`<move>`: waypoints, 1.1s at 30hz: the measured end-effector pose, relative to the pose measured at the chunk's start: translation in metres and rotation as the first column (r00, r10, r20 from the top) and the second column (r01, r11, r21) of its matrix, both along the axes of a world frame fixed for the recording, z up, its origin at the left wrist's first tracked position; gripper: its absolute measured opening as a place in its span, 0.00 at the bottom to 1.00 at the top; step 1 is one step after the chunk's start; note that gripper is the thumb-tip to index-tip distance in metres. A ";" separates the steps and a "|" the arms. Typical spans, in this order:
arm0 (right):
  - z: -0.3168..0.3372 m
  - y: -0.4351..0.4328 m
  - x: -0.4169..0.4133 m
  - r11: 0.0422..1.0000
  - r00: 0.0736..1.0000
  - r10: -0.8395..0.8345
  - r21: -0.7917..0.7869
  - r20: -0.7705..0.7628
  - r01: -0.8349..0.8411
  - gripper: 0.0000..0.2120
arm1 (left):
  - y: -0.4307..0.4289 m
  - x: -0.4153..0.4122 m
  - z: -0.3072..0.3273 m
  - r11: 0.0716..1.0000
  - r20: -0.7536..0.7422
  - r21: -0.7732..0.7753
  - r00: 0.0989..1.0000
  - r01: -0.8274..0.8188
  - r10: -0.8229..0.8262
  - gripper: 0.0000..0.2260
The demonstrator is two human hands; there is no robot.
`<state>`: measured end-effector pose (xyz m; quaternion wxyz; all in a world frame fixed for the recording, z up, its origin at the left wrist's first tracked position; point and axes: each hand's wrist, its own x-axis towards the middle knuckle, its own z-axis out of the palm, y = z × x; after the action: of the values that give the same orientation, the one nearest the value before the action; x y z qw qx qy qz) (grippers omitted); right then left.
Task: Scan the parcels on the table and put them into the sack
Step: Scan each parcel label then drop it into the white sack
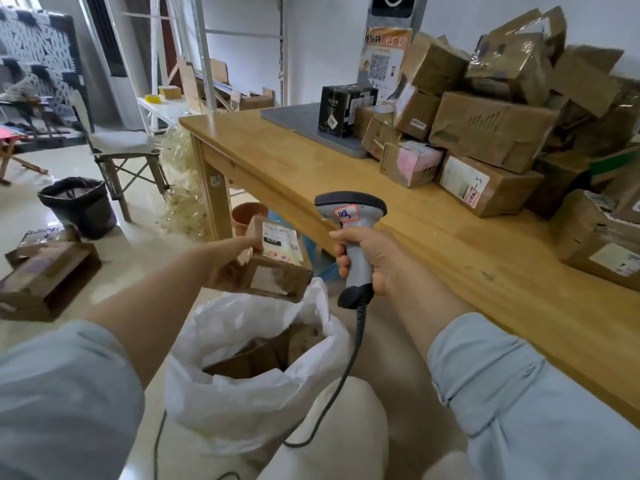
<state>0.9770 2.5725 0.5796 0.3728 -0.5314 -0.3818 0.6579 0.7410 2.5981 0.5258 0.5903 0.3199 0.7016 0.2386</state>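
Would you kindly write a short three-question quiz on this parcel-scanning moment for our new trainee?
1. True or false: the right hand grips the scanner by its handle.
2. Where is the parcel that the left hand holds, relative to the sack? A. buried inside it; B. in the air just above its rim; C. pinned underneath it.
3. Fill the blank: inside the sack, at least one brown ____ shows.
Key: 1 true; 2 B; 3 box.
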 end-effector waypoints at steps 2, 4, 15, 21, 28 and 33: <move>-0.014 0.003 -0.006 0.998 0.999 0.038 -0.051 0.014 -0.037 0.07 | -0.007 -0.007 -0.028 0.994 -0.098 -0.109 0.995 0.008 -0.018 0.25; -0.027 0.009 -0.014 0.994 0.998 0.063 -0.095 0.024 -0.061 0.07 | -0.013 -0.013 -0.056 0.977 -0.166 -0.212 0.986 -0.022 -0.014 0.26; -0.083 0.045 -0.035 0.967 0.989 0.118 -0.238 0.086 -0.094 0.07 | -0.008 -0.001 -0.126 0.957 -0.053 -0.162 0.970 -0.242 0.237 0.15; -0.074 0.046 -0.035 0.973 0.992 0.114 -0.210 0.056 -0.100 0.06 | 0.016 0.013 -0.096 0.972 -0.204 0.033 0.951 -0.232 0.234 0.21; -0.021 0.023 -0.017 0.996 0.998 0.058 -0.074 0.002 -0.057 0.07 | 0.033 0.048 -0.030 0.918 -0.168 0.348 0.950 -0.191 0.262 0.14; 0.030 0.011 0.026 0.993 0.981 -0.113 -0.005 -0.156 0.114 0.07 | 0.044 0.101 0.037 0.839 -0.193 0.539 0.959 -0.072 0.206 0.09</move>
<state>1.0035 2.5840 0.6096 0.4395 -0.4985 -0.3221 0.6743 0.8418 2.6424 0.5630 0.3707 0.4439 0.6976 0.4229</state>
